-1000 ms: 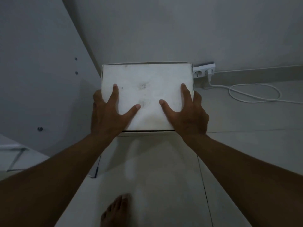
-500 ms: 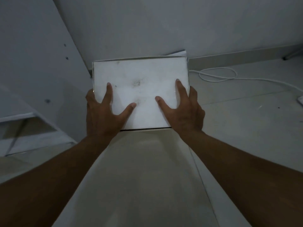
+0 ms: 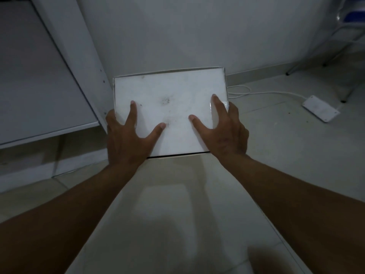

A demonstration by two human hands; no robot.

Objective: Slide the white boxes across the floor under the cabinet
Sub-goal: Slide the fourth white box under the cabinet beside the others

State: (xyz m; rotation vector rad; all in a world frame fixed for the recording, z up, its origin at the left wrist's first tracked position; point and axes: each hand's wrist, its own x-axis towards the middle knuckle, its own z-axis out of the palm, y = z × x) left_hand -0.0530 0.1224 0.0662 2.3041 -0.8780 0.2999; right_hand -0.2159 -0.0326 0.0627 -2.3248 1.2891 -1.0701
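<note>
Box [image 3: 169, 113] at frame centre, gripped at its sides by the left hand [image 3: 126, 135] and right hand [image 3: 223, 131], thumbs splayed on its top. Cabinet [image 3: 39, 76] at upper left, its floor gap at left (dim, contents unclear). The box is not yet under the cabinet; the slide appears still to be done.

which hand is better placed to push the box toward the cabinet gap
Right, probably. The cabinet and the gap under it lie to the left of the box. The right hand wraps the box's right edge, so it can shove leftward. The left hand sits on the cabinet side and would mostly guide.
</note>
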